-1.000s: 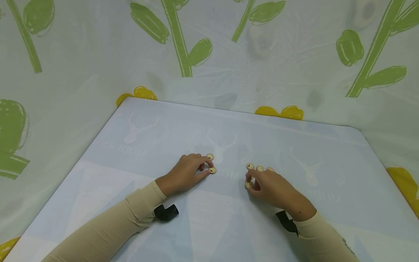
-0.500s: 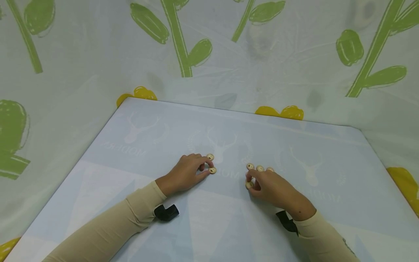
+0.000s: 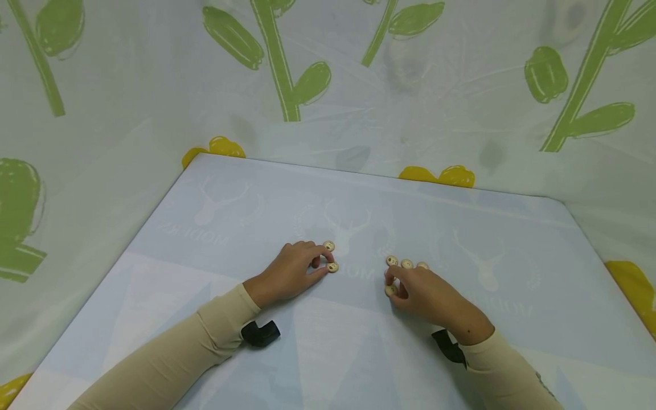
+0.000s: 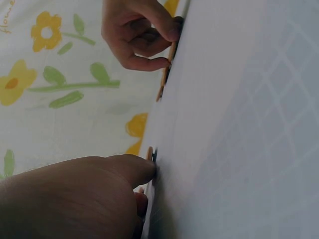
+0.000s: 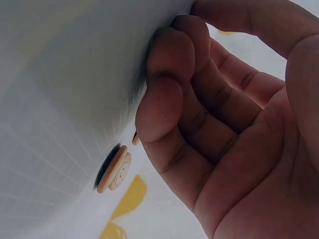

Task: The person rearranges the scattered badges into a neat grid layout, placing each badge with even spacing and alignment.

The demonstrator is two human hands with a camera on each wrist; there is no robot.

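Note:
Small round wooden discs with printed faces lie on the table. My left hand (image 3: 292,270) pinches one wooden disc (image 3: 332,267) between thumb and index finger, against the tabletop. Just beyond that index finger lies another disc (image 3: 329,245). To the right, my right hand (image 3: 430,293) holds a disc (image 3: 391,290) between thumb and index finger, low at the table. Past its knuckles a row of three discs (image 3: 407,263) shows, the rightmost partly hidden by the hand. In the right wrist view the curled fingers (image 5: 167,104) hide the held disc, while a thick disc (image 5: 114,169) stands out beside them.
A pale blue and white tabletop (image 3: 328,359) with faint deer prints spreads under both hands. Its far edge meets a hanging cloth (image 3: 169,74) with green stems and yellow flowers. Black wrist mounts (image 3: 260,333) sit under both beige sleeves (image 3: 179,347).

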